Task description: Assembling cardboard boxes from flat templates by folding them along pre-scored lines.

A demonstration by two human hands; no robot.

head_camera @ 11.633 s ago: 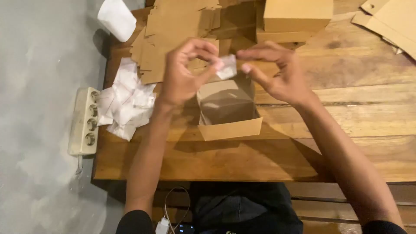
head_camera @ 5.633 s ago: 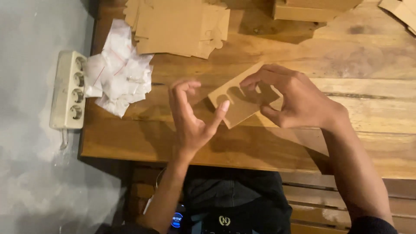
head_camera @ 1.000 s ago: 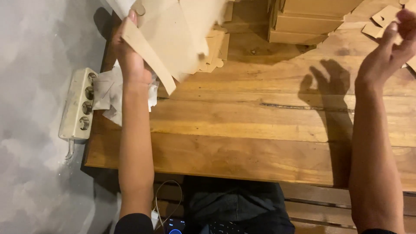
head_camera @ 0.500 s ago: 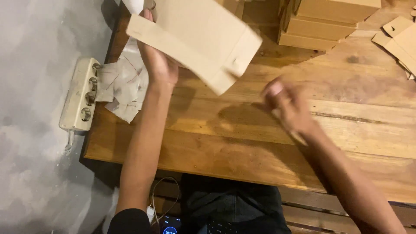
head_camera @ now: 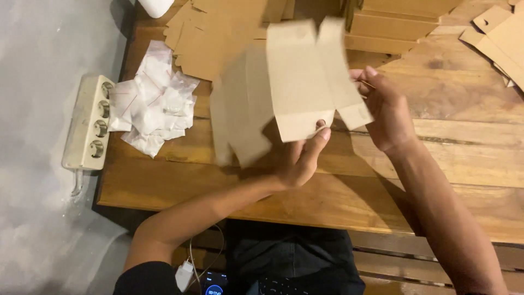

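Flat cardboard box blank (head_camera: 297, 82): held above the table (head_camera: 447, 164) middle, blurred. Left hand (head_camera: 300, 161) grips its lower edge from beneath; right hand (head_camera: 385, 112) clasps its right flap. Plastic packets (head_camera: 155, 106) near the left edge.

A wooden table (head_camera: 447, 158) carried a heap of small clear plastic bags (head_camera: 155, 101) near its left edge. Beside it, on the grey floor (head_camera: 38, 49), lay a white power strip (head_camera: 89, 130) with 4 sockets. Flat cardboard blanks (head_camera: 218, 33) and stacked folded boxes (head_camera: 398, 24) sat along the far edge.
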